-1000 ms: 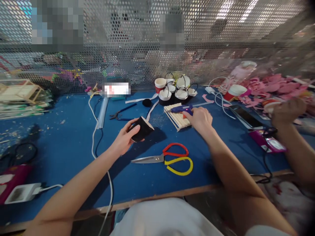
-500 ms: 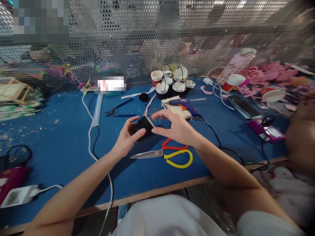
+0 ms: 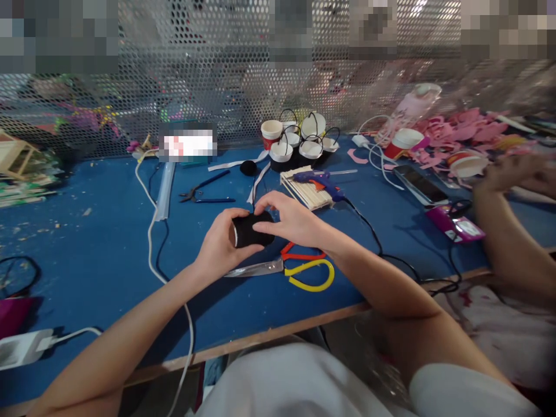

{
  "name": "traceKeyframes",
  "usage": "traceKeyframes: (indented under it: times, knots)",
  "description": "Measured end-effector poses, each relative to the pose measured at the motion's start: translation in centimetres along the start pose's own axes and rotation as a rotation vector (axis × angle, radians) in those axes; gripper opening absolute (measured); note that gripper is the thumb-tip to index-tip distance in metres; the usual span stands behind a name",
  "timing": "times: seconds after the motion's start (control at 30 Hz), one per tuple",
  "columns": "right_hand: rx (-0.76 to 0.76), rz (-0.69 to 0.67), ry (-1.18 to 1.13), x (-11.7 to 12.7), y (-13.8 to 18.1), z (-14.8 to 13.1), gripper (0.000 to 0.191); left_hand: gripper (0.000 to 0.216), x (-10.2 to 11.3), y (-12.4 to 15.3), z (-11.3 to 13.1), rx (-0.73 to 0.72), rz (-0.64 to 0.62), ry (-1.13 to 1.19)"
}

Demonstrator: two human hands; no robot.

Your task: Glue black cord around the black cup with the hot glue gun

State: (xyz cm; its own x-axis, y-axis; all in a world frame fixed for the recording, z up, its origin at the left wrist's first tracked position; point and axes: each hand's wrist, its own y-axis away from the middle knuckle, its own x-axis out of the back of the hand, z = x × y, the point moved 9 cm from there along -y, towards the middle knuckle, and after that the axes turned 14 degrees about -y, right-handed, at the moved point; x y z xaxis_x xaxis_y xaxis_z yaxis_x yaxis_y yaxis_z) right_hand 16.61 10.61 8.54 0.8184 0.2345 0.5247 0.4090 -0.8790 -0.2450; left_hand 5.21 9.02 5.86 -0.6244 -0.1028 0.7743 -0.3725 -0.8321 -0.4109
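**Black cup held in both hands above the blue tabletop**

Tabletop (image 3: 99,249) in blue fills most of the view, its near edge cut off by pale clothing below. Mesh screen (image 3: 217,75) stands behind it, and what lies beyond is blurred and hard to make out. At the right edge a co-worker's arm (image 3: 504,231) reaches in, its hand smeared by motion.

The left hand (image 3: 219,249) has its grip closed around a black cup (image 3: 249,230), which lies on its side just above the tabletop's middle; its pale rim shows at the left, while fingers hide much of its body. The right hand (image 3: 293,220) pinches the cup's upper right side with its fingertips.

Scissors (image 3: 299,269) with red and yellow handles lie just below, their blade partly hidden behind the left hand. A blue glue gun (image 3: 319,179) rests on a stack of wooden sticks (image 3: 304,191) further back, near a cluster of small cups (image 3: 299,145).
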Motion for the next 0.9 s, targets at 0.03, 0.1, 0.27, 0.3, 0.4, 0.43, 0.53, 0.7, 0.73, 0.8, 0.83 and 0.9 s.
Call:
traceKeyframes:
  times: [0.03,0.1,0.27,0.3,0.4,0.43,0.53,0.7,0.73,0.8,0.83,0.9]
  knots:
    - [0.009,0.023,-0.009,0.1,-0.1,-0.1,0.01,0.058,0.0,0.0,0.0,-0.003,0.002,-0.004]
    - [0.031,0.056,-0.01,0.4,-0.2,-0.2,0.004,0.058,-0.1,0.0,-0.3,0.014,-0.003,0.003]
    - [-0.019,0.095,-0.018,1.7,-0.7,0.1,0.019,0.055,-0.1,-0.2,-1.5,0.114,-0.024,0.076]
    - [-0.034,0.091,-0.016,1.8,-0.7,0.2,0.024,0.055,0.0,-0.3,-1.6,0.124,-0.017,0.083]
    - [-0.023,0.063,0.017,1.6,-0.9,-0.1,0.025,0.056,0.6,-0.4,-1.5,0.107,0.026,0.026]
    - [0.001,0.058,0.038,1.5,-0.8,-0.3,0.021,0.057,0.8,-0.4,-1.2,0.083,0.042,-0.008]
    - [0.078,0.03,0.097,0.7,-0.7,-0.9,0.012,0.056,1.3,-0.4,-0.2,-0.017,0.097,-0.089]
    - [0.11,-0.004,0.058,-0.1,-0.7,-0.7,0.011,0.054,1.4,-0.3,0.0,-0.042,0.119,-0.103]
    - [0.121,0.009,0.035,0.1,-0.7,-0.8,0.01,0.054,1.3,-0.4,-0.4,-0.005,0.105,-0.073]
    - [0.143,0.056,-0.019,0.8,-0.5,-1.1,0.008,0.055,0.9,-0.5,-1.4,0.09,0.059,0.025]
    - [0.146,0.089,-0.045,1.3,-0.4,-1.3,0.007,0.053,0.6,-0.5,-1.9,0.137,0.031,0.085]
    - [0.128,0.155,-0.098,2.2,-0.2,-1.3,0.008,0.047,-0.1,-0.4,-2.8,0.224,-0.03,0.226]
